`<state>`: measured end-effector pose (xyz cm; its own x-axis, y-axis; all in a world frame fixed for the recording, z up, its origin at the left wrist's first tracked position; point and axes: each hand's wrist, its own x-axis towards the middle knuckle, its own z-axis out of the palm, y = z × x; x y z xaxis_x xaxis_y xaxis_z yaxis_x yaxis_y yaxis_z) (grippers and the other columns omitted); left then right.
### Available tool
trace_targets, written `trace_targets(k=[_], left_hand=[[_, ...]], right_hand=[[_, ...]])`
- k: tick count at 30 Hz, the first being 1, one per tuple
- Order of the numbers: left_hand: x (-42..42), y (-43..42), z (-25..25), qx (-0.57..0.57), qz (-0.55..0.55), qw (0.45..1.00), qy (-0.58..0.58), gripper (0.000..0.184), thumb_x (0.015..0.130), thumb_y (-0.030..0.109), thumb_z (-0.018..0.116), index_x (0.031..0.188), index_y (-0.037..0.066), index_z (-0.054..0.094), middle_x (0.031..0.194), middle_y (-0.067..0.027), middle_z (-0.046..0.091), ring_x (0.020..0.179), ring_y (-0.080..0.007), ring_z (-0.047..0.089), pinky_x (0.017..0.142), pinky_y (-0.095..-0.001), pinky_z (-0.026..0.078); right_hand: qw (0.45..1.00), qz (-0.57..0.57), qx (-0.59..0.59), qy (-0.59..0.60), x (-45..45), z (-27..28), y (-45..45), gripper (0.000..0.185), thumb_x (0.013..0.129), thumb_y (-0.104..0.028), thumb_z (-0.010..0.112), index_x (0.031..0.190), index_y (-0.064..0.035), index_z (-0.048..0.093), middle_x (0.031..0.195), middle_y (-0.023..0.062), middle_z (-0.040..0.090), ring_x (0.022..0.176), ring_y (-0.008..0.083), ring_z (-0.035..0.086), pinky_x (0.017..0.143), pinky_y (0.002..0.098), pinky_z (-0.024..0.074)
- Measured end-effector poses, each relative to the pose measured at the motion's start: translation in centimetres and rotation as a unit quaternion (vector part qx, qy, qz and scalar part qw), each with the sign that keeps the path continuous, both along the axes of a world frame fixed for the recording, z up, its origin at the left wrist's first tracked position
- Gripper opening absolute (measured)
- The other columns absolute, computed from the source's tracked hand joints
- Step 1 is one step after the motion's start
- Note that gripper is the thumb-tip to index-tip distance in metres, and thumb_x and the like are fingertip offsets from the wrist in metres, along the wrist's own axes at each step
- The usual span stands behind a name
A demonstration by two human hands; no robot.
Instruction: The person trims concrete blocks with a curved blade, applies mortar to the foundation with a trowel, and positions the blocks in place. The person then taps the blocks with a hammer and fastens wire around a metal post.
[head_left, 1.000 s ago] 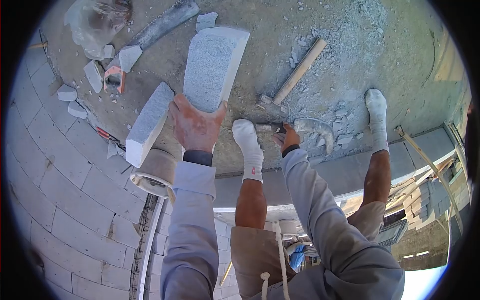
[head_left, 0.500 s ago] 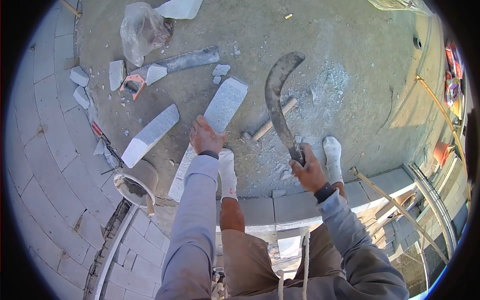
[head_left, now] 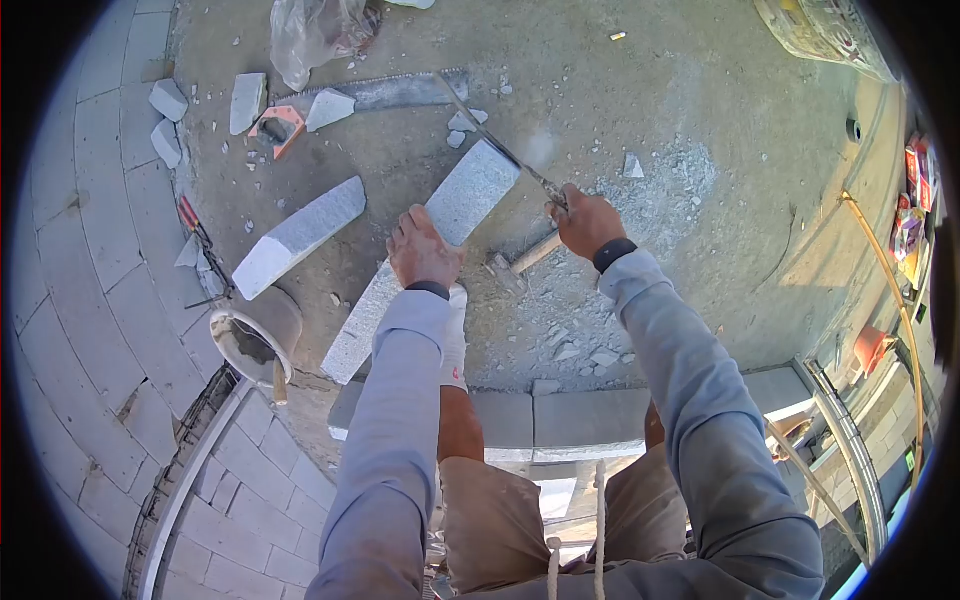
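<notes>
Running slantwise on the ground, the long pale block points one end toward one o'clock and the other toward seven, its middle hidden by the left hand. That hand lies across it from above, fingers bent and gripping the block. Toward two to three o'clock from there, the right hand has its fingers closed around the grip end of a long blade, seen nearly edge-on. The blade slopes toward eleven o'clock, passing over or just beside the block's upper end; the view does not show whether they touch.

From the left hand, a hammer lies at three o'clock, its handle slanting up toward the right hand. Broken chips are scattered at four o'clock, and pale crumbs between two and three. A white-socked foot stands at six o'clock, close beside the block's lower part. A second block lies apart at nine o'clock, roughly in line with the first. Near its lower end, at eight o'clock, is a round bucket.

Farther out, a saw lies at twelve o'clock, its orange handle toward ten, with a pale fragment against it. A clear plastic bag sits at eleven o'clock.
</notes>
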<state>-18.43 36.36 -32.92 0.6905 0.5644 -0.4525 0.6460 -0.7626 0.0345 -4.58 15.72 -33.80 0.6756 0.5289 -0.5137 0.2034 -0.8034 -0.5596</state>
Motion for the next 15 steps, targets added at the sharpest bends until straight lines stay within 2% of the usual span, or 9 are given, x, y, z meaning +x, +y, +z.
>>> trace_targets(k=[2, 6, 10, 12, 15], left_hand=[[0.0, 0.5, -0.2, 0.013, -0.004, 1.000, -0.009, 0.072, 0.060, 0.031, 0.086, 0.112, 0.005, 0.042, 0.110, -0.0166, 0.053, 0.105, -0.0373, 0.056, 0.093, -0.0444, 0.044], [-0.1, -0.1, -0.4, 0.019, -0.009, 1.000, -0.010, 0.075, 0.059, 0.032, 0.086, 0.113, 0.005, 0.041, 0.109, -0.0137, 0.053, 0.105, -0.0338, 0.057, 0.095, -0.0433, 0.043], [-0.1, 0.1, -0.2, 0.015, -0.010, 1.000, 0.001, 0.079, 0.059, 0.036, 0.087, 0.115, 0.005, 0.041, 0.109, -0.0132, 0.053, 0.106, -0.0329, 0.057, 0.095, -0.0433, 0.043], [-0.1, 0.0, 0.0, 0.017, -0.010, 1.000, 0.006, 0.078, 0.059, 0.036, 0.087, 0.115, 0.004, 0.042, 0.109, -0.0134, 0.053, 0.106, -0.0329, 0.057, 0.095, -0.0433, 0.043], [-0.1, 0.3, -0.5, 0.026, -0.010, 1.000, 0.001, 0.076, 0.058, 0.034, 0.087, 0.113, 0.005, 0.043, 0.108, -0.0135, 0.054, 0.105, -0.0328, 0.057, 0.093, -0.0431, 0.044]], right_hand=[[0.998, -0.029, 0.050, -0.018, -0.4, -2.0, -1.7, 0.028, 0.090, -0.029, 0.062, 0.096, -0.0023, 0.057, 0.074, 0.0230, 0.065, 0.073, 0.0442, 0.064, 0.064, 0.0518, 0.0491], [0.988, -0.094, 0.122, 0.006, 1.2, 4.7, 0.0, 0.031, 0.090, -0.033, 0.062, 0.093, -0.0028, 0.057, 0.070, 0.0235, 0.062, 0.069, 0.0448, 0.062, 0.058, 0.0489, 0.0476], [0.979, -0.076, 0.187, -0.017, 1.5, 5.7, 2.2, 0.031, 0.091, -0.033, 0.062, 0.092, -0.0036, 0.054, 0.067, 0.0234, 0.061, 0.065, 0.0451, 0.061, 0.055, 0.0484, 0.0466], [0.992, -0.024, 0.121, -0.033, 0.3, 2.1, 1.8, 0.030, 0.091, -0.032, 0.062, 0.092, -0.0038, 0.053, 0.066, 0.0224, 0.061, 0.064, 0.0445, 0.062, 0.055, 0.0486, 0.0473], [0.997, 0.018, 0.061, -0.047, 0.2, 1.5, 2.1, 0.029, 0.090, -0.031, 0.062, 0.093, -0.0040, 0.052, 0.066, 0.0213, 0.062, 0.064, 0.0440, 0.062, 0.056, 0.0490, 0.0483]])
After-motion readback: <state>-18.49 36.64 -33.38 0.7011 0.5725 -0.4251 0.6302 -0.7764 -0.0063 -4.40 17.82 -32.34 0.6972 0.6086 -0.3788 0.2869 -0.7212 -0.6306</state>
